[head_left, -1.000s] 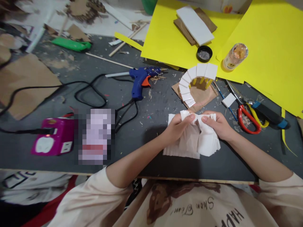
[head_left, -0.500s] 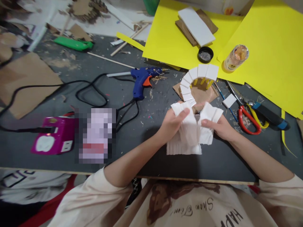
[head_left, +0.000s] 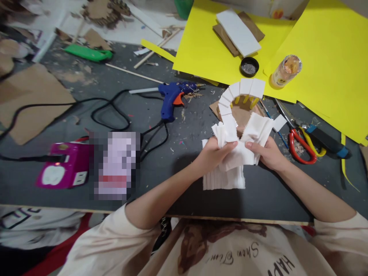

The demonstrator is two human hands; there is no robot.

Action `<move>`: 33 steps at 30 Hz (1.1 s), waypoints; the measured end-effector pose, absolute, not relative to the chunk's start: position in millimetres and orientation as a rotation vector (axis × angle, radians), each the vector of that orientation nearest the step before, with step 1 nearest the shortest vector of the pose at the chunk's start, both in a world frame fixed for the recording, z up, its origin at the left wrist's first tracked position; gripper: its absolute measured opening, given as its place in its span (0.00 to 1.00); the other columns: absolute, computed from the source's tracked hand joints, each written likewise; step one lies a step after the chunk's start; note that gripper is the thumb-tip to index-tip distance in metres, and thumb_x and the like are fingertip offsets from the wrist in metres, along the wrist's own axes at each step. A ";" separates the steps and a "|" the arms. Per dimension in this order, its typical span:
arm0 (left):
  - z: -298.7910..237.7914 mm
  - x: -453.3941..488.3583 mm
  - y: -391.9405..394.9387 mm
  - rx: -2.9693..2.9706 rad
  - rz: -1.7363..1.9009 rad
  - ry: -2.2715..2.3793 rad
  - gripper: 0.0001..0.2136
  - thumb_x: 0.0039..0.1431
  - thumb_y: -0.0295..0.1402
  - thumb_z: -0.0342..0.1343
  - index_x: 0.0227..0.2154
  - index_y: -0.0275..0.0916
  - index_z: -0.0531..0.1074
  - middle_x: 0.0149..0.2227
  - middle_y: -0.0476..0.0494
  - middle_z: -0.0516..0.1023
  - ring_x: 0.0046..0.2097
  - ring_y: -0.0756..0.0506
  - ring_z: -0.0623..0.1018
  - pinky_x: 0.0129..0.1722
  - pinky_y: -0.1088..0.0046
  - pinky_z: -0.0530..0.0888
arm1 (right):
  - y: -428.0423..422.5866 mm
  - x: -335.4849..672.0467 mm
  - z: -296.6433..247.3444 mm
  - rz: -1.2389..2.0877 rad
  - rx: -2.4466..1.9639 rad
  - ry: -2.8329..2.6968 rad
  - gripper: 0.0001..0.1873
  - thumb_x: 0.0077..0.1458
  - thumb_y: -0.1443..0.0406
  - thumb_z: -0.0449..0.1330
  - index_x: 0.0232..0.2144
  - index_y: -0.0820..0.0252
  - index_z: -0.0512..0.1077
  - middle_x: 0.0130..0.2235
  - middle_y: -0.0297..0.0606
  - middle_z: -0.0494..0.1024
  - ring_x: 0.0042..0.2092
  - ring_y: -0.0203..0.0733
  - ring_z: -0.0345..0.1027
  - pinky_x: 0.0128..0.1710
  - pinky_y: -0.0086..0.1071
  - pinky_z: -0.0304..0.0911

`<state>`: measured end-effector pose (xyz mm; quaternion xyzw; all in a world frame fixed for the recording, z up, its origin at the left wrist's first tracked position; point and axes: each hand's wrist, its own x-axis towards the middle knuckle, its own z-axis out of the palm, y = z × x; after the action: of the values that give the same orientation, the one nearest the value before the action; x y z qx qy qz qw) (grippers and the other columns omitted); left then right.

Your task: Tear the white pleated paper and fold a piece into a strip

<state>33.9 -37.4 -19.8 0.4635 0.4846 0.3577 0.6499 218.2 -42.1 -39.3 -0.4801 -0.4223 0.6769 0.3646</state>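
Tissue paper [head_left: 240, 157], white, soft and crinkled, is spread between two bare hands, above the near part of the dark grey worktop [head_left: 184, 168]. The left hand [head_left: 211, 153] grips it at its 9 o'clock side and the right hand [head_left: 268, 153] at its 3 o'clock side, both thumbs pressed on top; the other fingers are mostly hidden behind the paper. Seen from the paper, at 12 o'clock stands a curved model staircase of flat white steps with yellow supports [head_left: 228, 96], on a brown cardboard base [head_left: 247, 115]. The paper covers its lowest steps from view; whether the two are touching, I cannot tell. At 1 o'clock there is an uncovered transparent jar with peach-coloured content [head_left: 284, 73], at 3 o'clock scissors with one red and one yellow handle [head_left: 292, 132], and at 10 o'clock a blue glue gun with orange trigger [head_left: 169, 99].
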 end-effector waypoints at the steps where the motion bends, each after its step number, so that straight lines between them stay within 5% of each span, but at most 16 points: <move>1: -20.1 33.4 -37.6 1.056 0.776 1.107 0.19 0.46 0.44 0.62 0.38 0.36 0.75 0.42 0.40 0.80 0.47 0.40 0.76 0.48 0.66 0.72 | -42.5 217.7 -40.5 1.728 -1.236 -1.085 0.20 0.46 0.55 0.67 0.40 0.59 0.77 0.43 0.38 0.80 0.44 0.42 0.73 0.48 0.37 0.68; 5: -19.7 32.5 -37.3 1.053 0.649 1.212 0.17 0.45 0.42 0.61 0.34 0.34 0.75 0.37 0.41 0.80 0.41 0.41 0.77 0.40 0.68 0.73 | -43.9 215.5 -42.7 1.700 -1.230 -1.077 0.22 0.46 0.54 0.67 0.42 0.58 0.76 0.42 0.37 0.81 0.44 0.41 0.74 0.47 0.36 0.69; 14: -22.0 33.1 -38.6 0.989 0.763 1.197 0.15 0.47 0.40 0.61 0.35 0.34 0.75 0.34 0.43 0.79 0.40 0.43 0.76 0.37 0.71 0.72 | -45.0 215.2 -41.5 1.664 -1.286 -1.069 0.21 0.45 0.54 0.68 0.39 0.58 0.76 0.42 0.38 0.80 0.41 0.41 0.74 0.45 0.37 0.70; 23: -20.8 36.2 -40.8 0.820 0.827 1.073 0.19 0.44 0.40 0.64 0.39 0.35 0.76 0.41 0.42 0.80 0.48 0.40 0.76 0.52 0.65 0.70 | -45.2 214.4 -40.6 1.639 -1.245 -1.087 0.17 0.46 0.55 0.68 0.38 0.56 0.77 0.40 0.36 0.80 0.41 0.40 0.73 0.46 0.35 0.69; 33: -20.7 37.2 -40.7 0.759 0.868 1.077 0.21 0.42 0.39 0.66 0.40 0.35 0.76 0.44 0.39 0.80 0.51 0.36 0.76 0.52 0.63 0.71 | -47.8 213.4 -41.5 1.589 -1.245 -1.079 0.20 0.48 0.54 0.66 0.44 0.52 0.75 0.45 0.36 0.80 0.47 0.42 0.73 0.49 0.37 0.69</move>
<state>37.2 -40.7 -20.7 0.3415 0.4843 0.3902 0.7047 213.4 -47.8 -41.5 -0.4954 -0.4291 0.6321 0.4134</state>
